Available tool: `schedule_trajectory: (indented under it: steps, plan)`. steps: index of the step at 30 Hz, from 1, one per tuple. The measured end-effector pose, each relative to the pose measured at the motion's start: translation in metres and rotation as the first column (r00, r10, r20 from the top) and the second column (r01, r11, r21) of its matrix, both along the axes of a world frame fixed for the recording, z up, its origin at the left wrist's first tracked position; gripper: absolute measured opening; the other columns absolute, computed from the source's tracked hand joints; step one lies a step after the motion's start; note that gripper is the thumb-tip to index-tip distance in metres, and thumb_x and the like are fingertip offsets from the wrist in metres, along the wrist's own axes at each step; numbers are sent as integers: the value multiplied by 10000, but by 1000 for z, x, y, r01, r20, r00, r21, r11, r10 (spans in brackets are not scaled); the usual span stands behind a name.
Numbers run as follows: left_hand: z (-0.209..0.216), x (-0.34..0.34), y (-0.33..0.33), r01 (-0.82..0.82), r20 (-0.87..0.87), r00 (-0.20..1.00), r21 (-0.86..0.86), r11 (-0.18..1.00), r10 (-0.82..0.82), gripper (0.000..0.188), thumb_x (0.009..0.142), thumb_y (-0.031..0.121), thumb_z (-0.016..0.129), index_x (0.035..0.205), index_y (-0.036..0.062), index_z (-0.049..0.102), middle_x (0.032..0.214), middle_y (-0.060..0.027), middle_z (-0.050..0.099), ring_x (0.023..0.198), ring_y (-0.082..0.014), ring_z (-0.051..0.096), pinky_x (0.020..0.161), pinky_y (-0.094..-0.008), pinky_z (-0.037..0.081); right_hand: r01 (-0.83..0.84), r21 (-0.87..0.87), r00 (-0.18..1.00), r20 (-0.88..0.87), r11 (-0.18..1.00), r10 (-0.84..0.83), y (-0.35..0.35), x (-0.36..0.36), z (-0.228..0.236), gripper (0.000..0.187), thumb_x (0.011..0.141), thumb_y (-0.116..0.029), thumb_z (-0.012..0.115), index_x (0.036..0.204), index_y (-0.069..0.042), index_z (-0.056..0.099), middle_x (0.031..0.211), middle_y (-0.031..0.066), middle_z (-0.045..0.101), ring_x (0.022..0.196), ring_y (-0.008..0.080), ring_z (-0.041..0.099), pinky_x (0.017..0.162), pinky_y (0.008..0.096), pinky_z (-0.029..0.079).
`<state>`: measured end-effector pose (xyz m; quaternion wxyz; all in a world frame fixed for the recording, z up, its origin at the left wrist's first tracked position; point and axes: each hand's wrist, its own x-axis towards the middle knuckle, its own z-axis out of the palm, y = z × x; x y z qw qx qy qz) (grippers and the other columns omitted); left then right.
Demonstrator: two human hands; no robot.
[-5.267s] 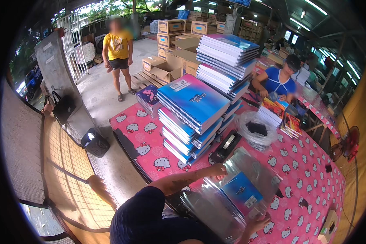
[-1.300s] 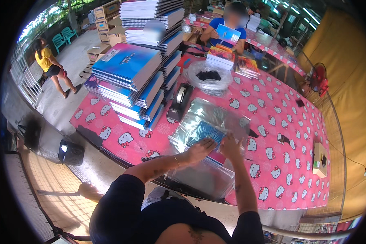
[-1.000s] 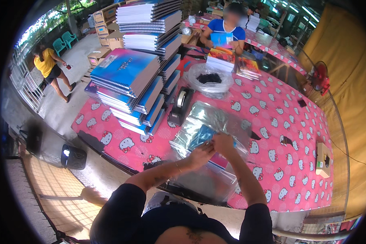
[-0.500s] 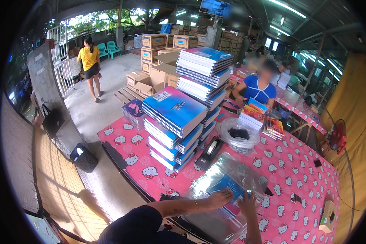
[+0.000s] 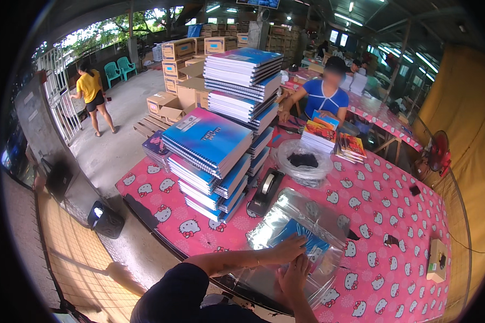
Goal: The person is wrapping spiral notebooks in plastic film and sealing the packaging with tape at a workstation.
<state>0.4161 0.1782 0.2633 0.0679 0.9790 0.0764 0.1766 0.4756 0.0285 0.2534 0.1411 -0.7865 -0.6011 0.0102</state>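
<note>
A blue-and-pink notebook (image 5: 290,230) lies beneath both hands among clear plastic sheets (image 5: 328,218) at the near edge of the table. My left hand (image 5: 287,250) rests over it with bent fingers pressed together; whatever is between the fingertips is hidden. Just below, my right hand (image 5: 295,273) lies on the plastic and notebook, fingers stretched out and close to the left fingertips. Both hands cover part of the notebook. Farther off, a black tape dispenser (image 5: 266,191) stands beside the plastic.
Tall stacks of spiral notebooks (image 5: 210,141) stand left on the pink patterned table (image 5: 377,253). A roll of clear plastic (image 5: 304,164) sits behind the dispenser. Across the table, a person in blue (image 5: 327,99) sits by orange-covered books (image 5: 320,134). Cartons (image 5: 170,105) stand behind; a fan (image 5: 439,151) is right.
My right hand has moved left and down, next to my left hand, and its raised fingers now lie down. The view has shifted slightly. The person in yellow has turned at the gate.
</note>
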Motion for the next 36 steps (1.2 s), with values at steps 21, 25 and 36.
schedule_trajectory:
  steps: [21, 25, 36]
  plan:
    - [1, -7, 1, -27, -93, 995, -473, 881, -20, 298, 821, 149, 560, 1048, -35, 620, 1152, -190, 613, 1146, -333, 564, 949, -401, 466, 162, 225, 874, -485, 961, -33, 2, 8, 8, 785, 764, -289, 718, 1392, 28, 369, 1296, 231, 464, 1251, 406, 434, 1046, 626, 258]
    - [-49, 1, -5, -2, 13, 1000, 95, 995, 1, 352, 838, 150, 552, 1125, -48, 594, 1272, -196, 563, 1222, -330, 524, 1066, -387, 402, -46, 203, 953, 304, 978, -18, 5, 4, 53, 716, 750, -304, 738, 1318, 9, 436, 1187, 168, 551, 1096, 328, 558, 991, 569, 319]
    - [24, -85, -1, -274, -396, 893, -95, 957, 217, 506, 896, 253, 585, 1345, 33, 505, 1490, -210, 341, 1387, -430, 315, 1099, -547, 333, -171, -27, 983, 65, 985, 172, -7, 49, -6, 714, 849, -463, 618, 1397, -72, 380, 1343, 152, 505, 1214, 374, 483, 1064, 543, 302]
